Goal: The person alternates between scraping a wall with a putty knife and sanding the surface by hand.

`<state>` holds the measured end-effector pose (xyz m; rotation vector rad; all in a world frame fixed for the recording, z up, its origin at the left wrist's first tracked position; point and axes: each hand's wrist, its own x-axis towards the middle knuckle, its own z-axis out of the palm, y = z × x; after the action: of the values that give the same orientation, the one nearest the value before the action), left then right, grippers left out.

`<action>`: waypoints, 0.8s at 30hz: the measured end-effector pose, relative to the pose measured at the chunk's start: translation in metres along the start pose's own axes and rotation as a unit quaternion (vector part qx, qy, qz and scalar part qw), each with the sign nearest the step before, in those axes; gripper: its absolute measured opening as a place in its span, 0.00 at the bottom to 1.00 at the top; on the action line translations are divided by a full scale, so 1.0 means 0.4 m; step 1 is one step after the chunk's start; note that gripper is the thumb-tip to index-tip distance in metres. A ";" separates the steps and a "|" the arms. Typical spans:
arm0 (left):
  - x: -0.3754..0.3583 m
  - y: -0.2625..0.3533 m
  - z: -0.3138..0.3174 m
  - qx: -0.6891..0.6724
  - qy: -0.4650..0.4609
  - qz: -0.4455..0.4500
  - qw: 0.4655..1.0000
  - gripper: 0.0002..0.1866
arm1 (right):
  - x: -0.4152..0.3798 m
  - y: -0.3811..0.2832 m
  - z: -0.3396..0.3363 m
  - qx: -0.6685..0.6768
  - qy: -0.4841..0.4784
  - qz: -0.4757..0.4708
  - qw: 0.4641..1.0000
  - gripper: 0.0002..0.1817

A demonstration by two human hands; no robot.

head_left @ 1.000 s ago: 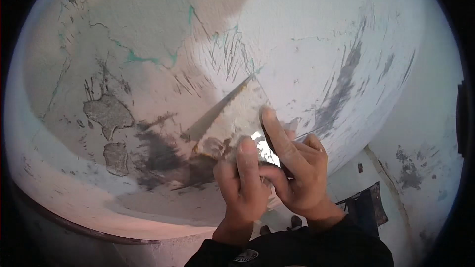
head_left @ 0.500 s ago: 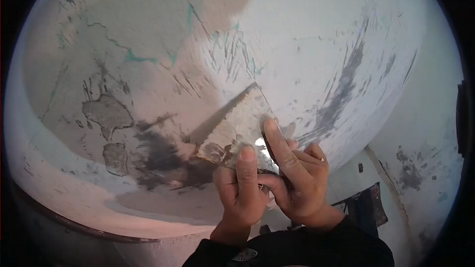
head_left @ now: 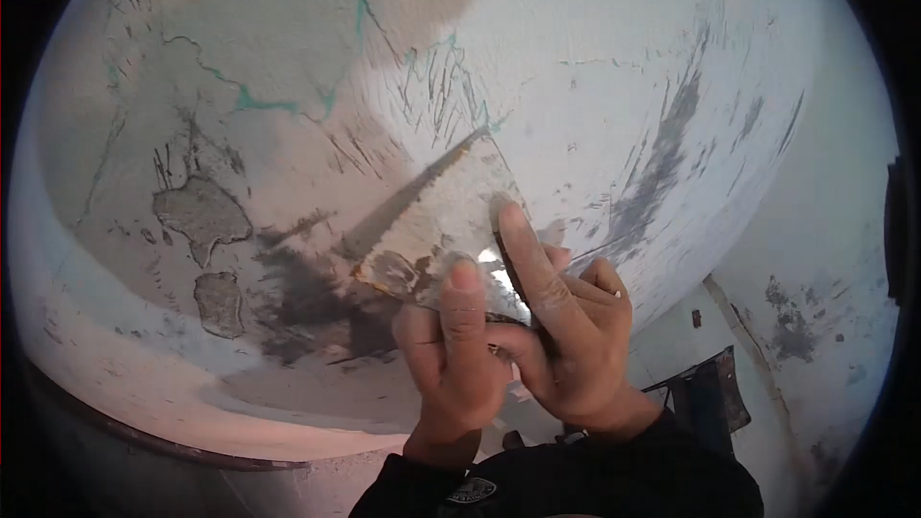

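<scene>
Both hands hold a wide scraper blade [head_left: 436, 211], crusted with pale dried plaster and brownish along its lower left edge. It is tilted against the wall [head_left: 595, 67], with its upper corner close to the scratched area. My left hand [head_left: 456, 350] grips the lower edge, thumb flat on the face and fingers curled behind. My right hand [head_left: 576, 336] has its index finger stretched along the right side, the other fingers curled. A bright shiny spot shows between the hands. Whatever handle the scraper has is hidden by my hands.
Bare grey patches [head_left: 201, 211] break the wall's paint at left, with a dark smudge [head_left: 307, 297] beside them. Green-edged flaking [head_left: 264, 104] runs above. Grey streaks [head_left: 672, 134] mark the right side. A dark object [head_left: 710, 398] stands low at right, near a crack in the adjoining surface.
The scraper and both hands have shifted slightly up and to the left across the wall. The grip looks the same.
</scene>
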<state>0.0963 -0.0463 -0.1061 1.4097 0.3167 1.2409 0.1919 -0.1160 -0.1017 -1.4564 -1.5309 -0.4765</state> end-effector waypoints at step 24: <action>0.013 -0.020 -0.018 0.192 0.079 0.158 0.965 0.16 | 0.005 -0.003 -0.002 0.026 0.035 -0.031 0.999 0.42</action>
<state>0.0963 -0.0361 -0.1121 1.7438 0.4735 1.6213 0.1913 -0.1158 -0.0992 -1.3420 -1.5253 -0.5152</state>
